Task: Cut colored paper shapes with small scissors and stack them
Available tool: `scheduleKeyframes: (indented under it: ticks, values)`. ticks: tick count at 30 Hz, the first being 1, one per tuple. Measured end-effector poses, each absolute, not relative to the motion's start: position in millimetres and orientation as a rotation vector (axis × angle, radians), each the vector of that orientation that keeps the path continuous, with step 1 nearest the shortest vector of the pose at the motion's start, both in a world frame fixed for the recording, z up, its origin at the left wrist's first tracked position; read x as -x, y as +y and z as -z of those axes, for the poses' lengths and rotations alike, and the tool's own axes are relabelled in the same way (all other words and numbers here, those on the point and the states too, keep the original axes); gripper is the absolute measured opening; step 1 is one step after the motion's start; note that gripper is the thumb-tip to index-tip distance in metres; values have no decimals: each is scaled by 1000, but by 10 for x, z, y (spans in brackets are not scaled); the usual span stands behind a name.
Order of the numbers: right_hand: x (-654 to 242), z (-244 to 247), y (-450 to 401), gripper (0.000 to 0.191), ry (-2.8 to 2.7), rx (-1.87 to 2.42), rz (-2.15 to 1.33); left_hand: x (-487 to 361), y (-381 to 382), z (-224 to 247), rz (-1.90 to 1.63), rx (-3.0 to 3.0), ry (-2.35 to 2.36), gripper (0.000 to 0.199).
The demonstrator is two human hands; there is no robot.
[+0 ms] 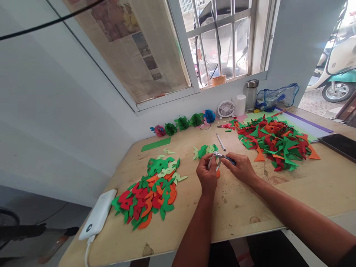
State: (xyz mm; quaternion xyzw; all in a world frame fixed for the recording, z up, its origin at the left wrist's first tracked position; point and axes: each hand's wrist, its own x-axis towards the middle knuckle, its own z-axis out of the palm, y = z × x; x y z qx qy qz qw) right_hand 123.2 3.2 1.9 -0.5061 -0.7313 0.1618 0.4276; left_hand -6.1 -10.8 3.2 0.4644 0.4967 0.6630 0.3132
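Observation:
My left hand (207,175) is closed, pinching a small whitish piece (209,163) that looks like folded paper. Fingers of my right hand (241,168) wrap around a slim tool with a dark blue handle (230,160) and a silvery front end. That front end meets the fingertips of my left hand; whether it is scissors or a knife, I cannot tell. Under the hands an orange paper bit (218,173) shows, partly hidden. Just beyond lie green paper cut-outs (205,151) and a white pen (220,141).
Left is a heap of red, green and orange paper cut-outs (148,196); right, a pile of paper scraps (278,141). A power bank (98,214), phone (339,145), small fan (226,109), glass bottle (251,96) and paper flowers (182,123) line the table's edges.

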Motion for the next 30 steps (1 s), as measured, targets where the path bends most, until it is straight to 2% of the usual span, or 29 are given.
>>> scheduleKeyframes:
  ticks: [23, 30]
  values:
    - [-1242, -21, 23, 50, -1763, 1382, -251, 64, -114, -27, -1738, -1272, 1313, 26]
    - [-1308, -51, 50, 47, -1739, 1373, -34, 76, -90, 67, -1752, -1363, 1345, 26]
